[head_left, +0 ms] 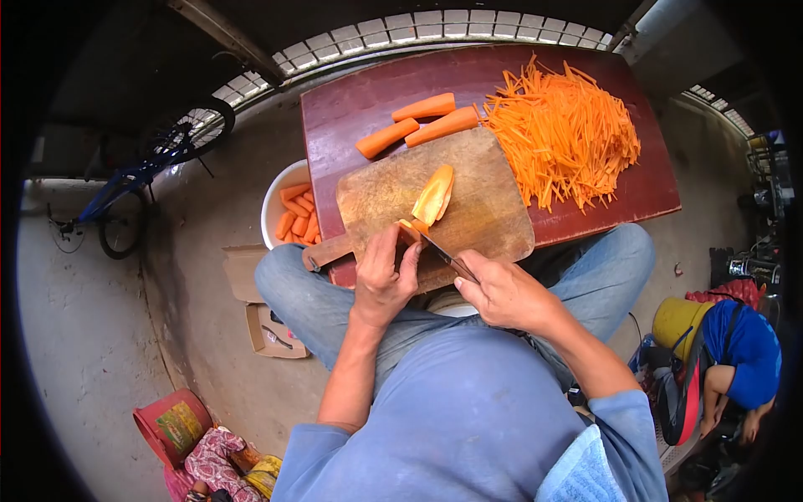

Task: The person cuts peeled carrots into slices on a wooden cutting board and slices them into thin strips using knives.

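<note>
My left hand (386, 276) pinches a piece of carrot (409, 232) at the near edge of the wooden cutting board (493, 197). My right hand (506, 291) is wrapped round the handle of a knife (452, 261), whose blade points up and left to the held carrot. Just beyond the blade, thin carrot slices (435, 194) lie stacked on the board. Behind the board are several peeled carrots (443, 126) on the red table (347, 109). A large heap of carrot strips (569, 134) stands to the right of them.
A white bucket (273, 209) with carrot pieces stands left of the table. An open cardboard box (272, 333) lies on the floor. A bicycle (125, 180) leans at the left. A red bucket (171, 427) and a person (222, 460) are at lower left, another person (740, 351) at right.
</note>
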Available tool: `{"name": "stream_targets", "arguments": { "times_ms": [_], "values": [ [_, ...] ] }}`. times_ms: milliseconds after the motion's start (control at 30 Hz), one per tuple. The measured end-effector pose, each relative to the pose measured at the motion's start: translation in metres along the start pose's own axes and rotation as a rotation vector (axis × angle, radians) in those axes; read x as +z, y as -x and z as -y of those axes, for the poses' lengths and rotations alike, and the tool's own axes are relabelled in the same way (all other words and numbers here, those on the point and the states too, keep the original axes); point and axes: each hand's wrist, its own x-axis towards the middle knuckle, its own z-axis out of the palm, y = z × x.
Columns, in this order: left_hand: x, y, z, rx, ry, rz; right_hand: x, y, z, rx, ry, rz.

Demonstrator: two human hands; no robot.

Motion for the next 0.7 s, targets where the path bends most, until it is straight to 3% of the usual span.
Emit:
{"name": "stream_targets", "arguments": {
  "times_ms": [67,200,433,533,700],
  "values": [
    [0.002,0.002,0.004,-0.003,-0.005,-0.003,0.001,-0.001,-0.005,-0.003,0.055,0.010],
    [-0.004,0.006,-0.001,-0.198,0.101,-0.039,0.002,0.002,0.000,-0.105,0.235,-0.004],
    [-0.017,0.009,-0.002,-0.102,0.065,-0.017,0.013,0.011,-0.003,-0.163,0.351,-0.028],
    [-0.013,0.010,-0.007,-0.142,0.105,-0.039,0.013,0.010,-0.011,-0.209,0.291,-0.084],
    [-0.009,0.010,-0.012,-0.189,0.172,-0.034,-0.006,-0.002,-0.025,-0.018,-0.226,-0.084]
  ]
}}
